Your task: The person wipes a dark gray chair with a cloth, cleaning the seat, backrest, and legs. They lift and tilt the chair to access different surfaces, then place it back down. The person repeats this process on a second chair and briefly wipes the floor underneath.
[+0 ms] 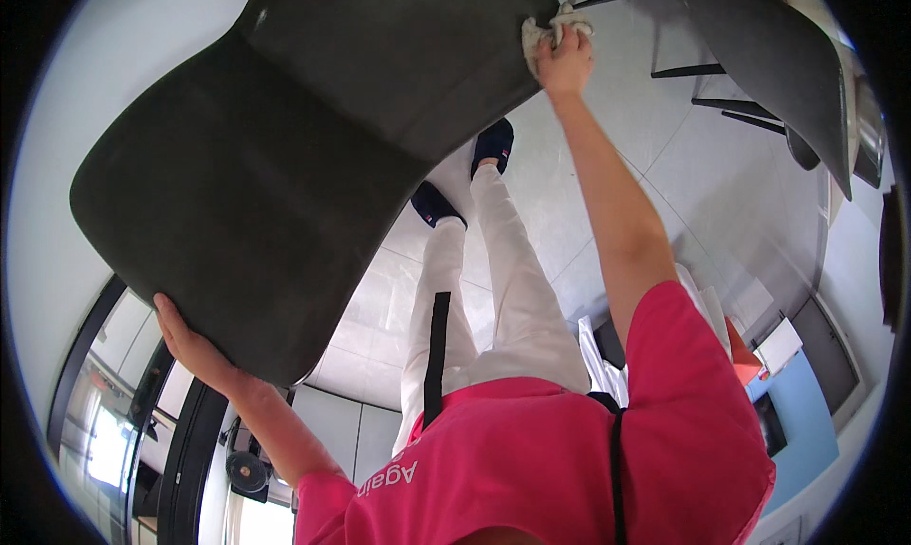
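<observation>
A large dark grey moulded chair [285, 175] fills the upper left of the view, its curved seat and backrest shell turned towards me. My left hand [188, 342] grips the shell's lower left edge, with its fingers hidden behind it. At the opposite end, my right hand [567, 64] holds a crumpled off-white cloth [532, 41] against the right edge of the shell. Part of that cloth sticks out past the edge. The chair's legs are hidden, and its top runs out of the picture.
More dark chairs [776, 68] with thin black legs stand at the upper right on the grey tiled floor [612, 182]. My feet in dark shoes [492, 146] are just below the chair. A black-framed glass door [107, 374] is at the lower left, near a small fan [247, 472].
</observation>
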The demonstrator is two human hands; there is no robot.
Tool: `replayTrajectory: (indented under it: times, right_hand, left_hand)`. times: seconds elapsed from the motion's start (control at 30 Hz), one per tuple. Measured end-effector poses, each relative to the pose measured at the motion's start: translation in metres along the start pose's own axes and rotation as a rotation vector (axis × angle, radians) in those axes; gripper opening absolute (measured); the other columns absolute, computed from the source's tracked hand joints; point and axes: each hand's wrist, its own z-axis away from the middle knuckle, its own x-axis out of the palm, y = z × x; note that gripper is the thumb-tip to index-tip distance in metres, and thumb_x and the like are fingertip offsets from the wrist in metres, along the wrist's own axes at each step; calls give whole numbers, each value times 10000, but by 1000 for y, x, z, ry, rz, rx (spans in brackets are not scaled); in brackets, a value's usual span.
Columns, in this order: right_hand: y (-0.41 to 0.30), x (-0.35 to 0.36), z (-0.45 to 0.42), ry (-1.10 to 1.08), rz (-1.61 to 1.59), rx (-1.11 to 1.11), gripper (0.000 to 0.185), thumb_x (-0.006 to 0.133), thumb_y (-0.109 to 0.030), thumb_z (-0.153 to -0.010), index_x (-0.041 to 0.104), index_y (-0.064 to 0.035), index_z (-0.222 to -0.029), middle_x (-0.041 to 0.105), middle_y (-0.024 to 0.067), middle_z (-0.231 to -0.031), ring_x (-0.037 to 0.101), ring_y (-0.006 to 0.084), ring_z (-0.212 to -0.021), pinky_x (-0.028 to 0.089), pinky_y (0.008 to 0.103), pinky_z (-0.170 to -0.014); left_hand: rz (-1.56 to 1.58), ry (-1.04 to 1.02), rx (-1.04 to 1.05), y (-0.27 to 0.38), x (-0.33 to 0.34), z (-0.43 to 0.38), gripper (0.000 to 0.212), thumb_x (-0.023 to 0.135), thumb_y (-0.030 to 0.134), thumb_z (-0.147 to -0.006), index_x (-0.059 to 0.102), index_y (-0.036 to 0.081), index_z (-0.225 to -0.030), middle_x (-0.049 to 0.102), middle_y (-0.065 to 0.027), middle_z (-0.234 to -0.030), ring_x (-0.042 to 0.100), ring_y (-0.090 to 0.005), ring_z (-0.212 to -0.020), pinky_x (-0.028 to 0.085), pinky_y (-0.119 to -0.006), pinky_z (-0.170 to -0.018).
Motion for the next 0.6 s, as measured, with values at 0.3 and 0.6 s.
replayTrajectory:
  times: [0.3,0.6]
  right_hand:
    - [-143,-19,216,-659,-140,-8,437,474,-53,-802,464,-70,-1238,530,149,-1033,541,246,-911,438,344,-782]
    - [-283,-166,218,-715,-689,-647,372,527,-88,-719,597,-164,-1076,601,70,-1046,514,277,-857,413,369,-809]
  left_hand:
    - [146,-81,97,-4,-7,-9,454,471,361,-897,494,-23,-1137,609,-145,-965,634,-224,-769,510,-299,-730]
    - [337,-133,68,-10,-5,-11,381,480,295,-912,503,-13,-1136,595,-111,-1032,595,-193,-894,482,-299,-781]
